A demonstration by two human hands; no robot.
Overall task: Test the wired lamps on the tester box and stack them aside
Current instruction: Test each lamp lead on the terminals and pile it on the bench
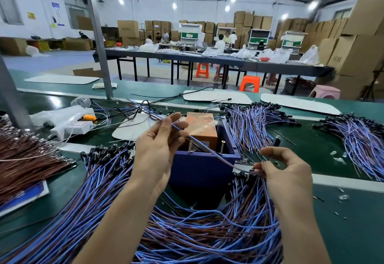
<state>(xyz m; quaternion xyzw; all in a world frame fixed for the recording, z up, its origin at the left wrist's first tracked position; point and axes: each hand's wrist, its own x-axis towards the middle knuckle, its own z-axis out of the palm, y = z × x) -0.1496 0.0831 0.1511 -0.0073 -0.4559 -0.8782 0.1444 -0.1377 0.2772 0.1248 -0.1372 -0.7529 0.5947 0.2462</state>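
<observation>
From where I sit, one wired lamp (207, 149) is stretched taut between both hands, its blue and brown lead slanting down from far left to near right over the open top of the blue tester box (199, 168). My left hand (155, 145) is raised, palm towards me, fingers loosely curled, and pinches the lead between thumb and fingertips. My right hand (284, 170), lower and nearer, pinches the other end between thumb and forefinger just right of the box; I cannot tell whether the lamp head itself is in that grip. An orange block (202, 126) sits at the box's far side. A near pile (207, 232) of blue-wired lamps sprawls under my forearms on the green bench (342, 232), with another heap (249, 124) far right of the box and brown wires (27, 155) at the left.
</observation>
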